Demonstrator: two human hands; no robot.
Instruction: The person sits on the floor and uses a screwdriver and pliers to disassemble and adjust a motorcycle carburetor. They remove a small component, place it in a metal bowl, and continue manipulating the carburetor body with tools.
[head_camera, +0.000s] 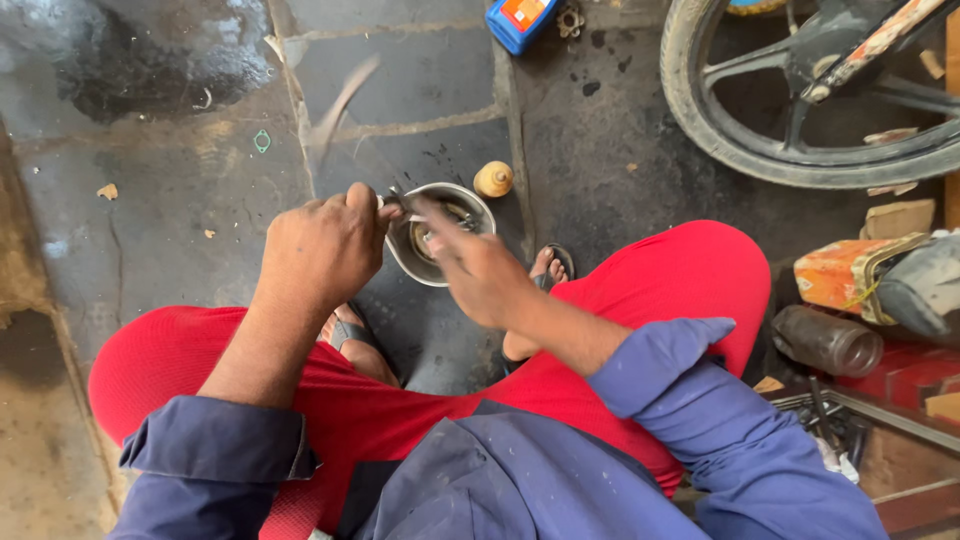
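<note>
Two hands over metal bowl (480, 205) at frame centre: your left hand (322, 250) clenched on bowl rim, right hand (478, 268) grasping thin tool, blurred, working part inside bowl; cleaning step likely; next, steady bowl

A stained, dark stone floor (180, 190) carries everything. A metal bowl (478, 200) sits on it just beneath the right hand (478, 268); a small tan bottle (493, 179) stands just beyond, and a blue container (520, 20) farther off.
</note>
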